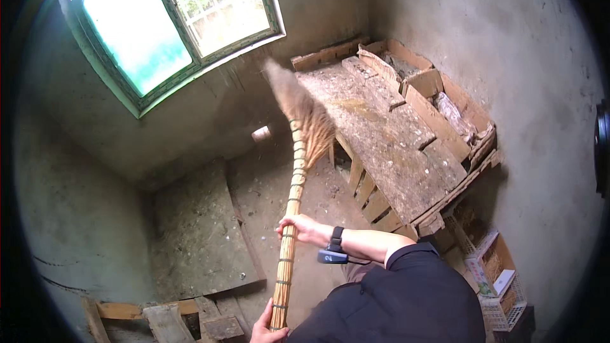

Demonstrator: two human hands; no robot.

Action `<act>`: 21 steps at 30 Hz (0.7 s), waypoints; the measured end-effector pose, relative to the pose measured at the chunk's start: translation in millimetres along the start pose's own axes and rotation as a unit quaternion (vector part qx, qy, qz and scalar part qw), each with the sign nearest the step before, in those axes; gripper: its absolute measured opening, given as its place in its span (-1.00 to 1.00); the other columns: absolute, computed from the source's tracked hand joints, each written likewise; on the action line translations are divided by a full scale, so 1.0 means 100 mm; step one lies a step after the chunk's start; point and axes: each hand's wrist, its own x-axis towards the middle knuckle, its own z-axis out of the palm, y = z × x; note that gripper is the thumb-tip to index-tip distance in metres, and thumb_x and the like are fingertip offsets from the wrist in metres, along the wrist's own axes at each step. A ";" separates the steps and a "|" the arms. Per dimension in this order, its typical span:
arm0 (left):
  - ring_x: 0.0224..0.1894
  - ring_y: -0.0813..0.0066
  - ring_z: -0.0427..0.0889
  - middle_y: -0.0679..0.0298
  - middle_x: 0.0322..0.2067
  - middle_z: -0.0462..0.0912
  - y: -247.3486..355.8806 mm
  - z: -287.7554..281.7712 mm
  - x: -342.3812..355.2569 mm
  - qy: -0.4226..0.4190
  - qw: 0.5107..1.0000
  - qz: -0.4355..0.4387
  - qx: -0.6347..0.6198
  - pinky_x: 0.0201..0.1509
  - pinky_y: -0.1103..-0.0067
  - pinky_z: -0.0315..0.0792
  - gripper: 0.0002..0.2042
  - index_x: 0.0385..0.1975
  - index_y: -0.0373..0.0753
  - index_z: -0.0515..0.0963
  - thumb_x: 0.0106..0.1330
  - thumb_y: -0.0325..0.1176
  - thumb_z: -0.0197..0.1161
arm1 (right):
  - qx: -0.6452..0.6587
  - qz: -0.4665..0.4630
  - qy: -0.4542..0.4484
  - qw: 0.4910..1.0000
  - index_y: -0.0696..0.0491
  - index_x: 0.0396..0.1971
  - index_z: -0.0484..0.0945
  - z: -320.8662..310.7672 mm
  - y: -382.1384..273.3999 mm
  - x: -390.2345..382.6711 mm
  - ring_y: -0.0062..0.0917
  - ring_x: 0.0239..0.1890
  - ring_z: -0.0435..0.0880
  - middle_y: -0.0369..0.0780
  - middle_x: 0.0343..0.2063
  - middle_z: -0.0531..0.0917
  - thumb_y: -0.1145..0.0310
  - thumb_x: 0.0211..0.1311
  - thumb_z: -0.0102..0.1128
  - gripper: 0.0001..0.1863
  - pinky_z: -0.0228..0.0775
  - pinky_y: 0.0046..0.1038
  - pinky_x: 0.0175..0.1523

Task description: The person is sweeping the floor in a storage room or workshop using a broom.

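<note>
A long straw broom [291, 206] crosses the middle of the view, its pale handle bound at intervals with dark bands. Around the handle, about midway down, my right hand [304, 229] is closed; a black strap and a small dark device sit at its wrist. Lower down, near the handle's end, my left hand [267, 328] also grips it and is partly cut off by the lower edge. The brownish bristles [306, 111] point up and away, slightly blurred. They overlap the left edge of a dirty wooden platform [381, 133]; I cannot tell whether they touch it.
Torn cardboard boxes [438, 114] line the platform's right side by the wall. White wire baskets [502, 308] stand at lower right. A flat board [197, 235] lies on the floor at left, with wooden slats [168, 324] nearer. A window [178, 25] is at upper left.
</note>
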 end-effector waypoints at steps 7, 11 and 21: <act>-0.56 0.70 0.40 0.38 -0.30 0.47 0.83 0.27 2.07 -0.152 0.986 -0.043 0.059 -0.52 0.70 0.35 -0.18 0.31 -0.10 0.02 0.00 -0.59 0.26 | 0.020 -0.155 0.099 0.983 0.15 -0.48 0.45 -0.44 -2.01 0.39 -0.32 -0.53 0.60 -0.13 -0.60 0.56 0.48 -0.02 0.21 -0.87 0.54 -0.24 -0.36; -0.58 0.73 0.39 0.42 -0.41 0.47 1.51 0.84 3.54 -0.207 0.977 -0.048 0.031 -0.52 0.71 0.33 -0.21 0.31 -0.15 0.04 0.01 -0.56 0.24 | 0.001 -0.234 0.158 0.959 0.15 -0.44 0.42 -0.90 -3.45 0.76 -0.34 -0.59 0.58 -0.13 -0.62 0.56 0.41 -0.05 0.25 -0.79 0.52 -0.32 -0.42; -0.58 0.65 0.43 0.32 -0.37 0.47 2.89 1.22 4.68 -0.163 0.985 -0.062 0.006 -0.49 0.69 0.36 -0.19 0.31 -0.18 0.01 -0.01 -0.62 0.21 | -0.063 -0.168 0.101 0.979 0.12 -0.45 0.44 -0.35 -4.96 1.59 -0.40 -0.55 0.58 -0.18 -0.61 0.54 0.38 0.09 0.14 -0.87 0.53 -0.34 -0.38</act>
